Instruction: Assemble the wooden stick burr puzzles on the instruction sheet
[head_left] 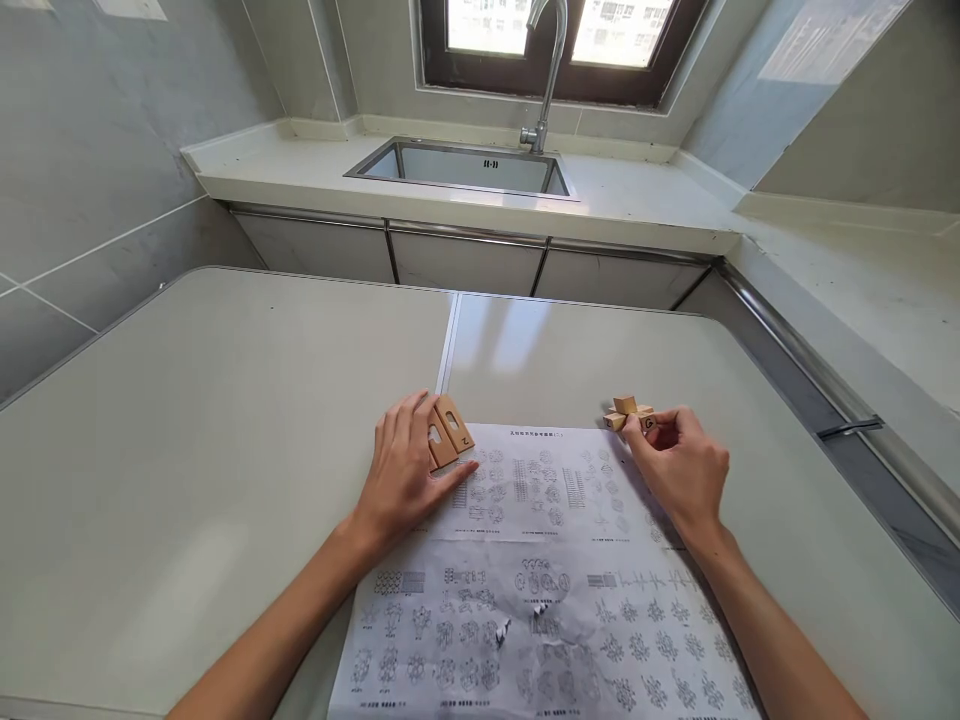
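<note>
My left hand (409,470) lies flat on the white table (225,420), its fingers resting on two flat notched wooden puzzle pieces (448,432) at the top left corner of a printed instruction sheet (540,580). My right hand (679,465) pinches a small cross-shaped cluster of wooden puzzle blocks (628,413) just above the sheet's top right corner. The cluster sits low over the table; letters are printed on the block ends.
The crumpled sheet with many puzzle diagrams covers the near middle of the table. Behind the table runs a counter with a steel sink (465,168) and tap (547,60) under a window. A metal-edged ledge (825,390) borders the right side.
</note>
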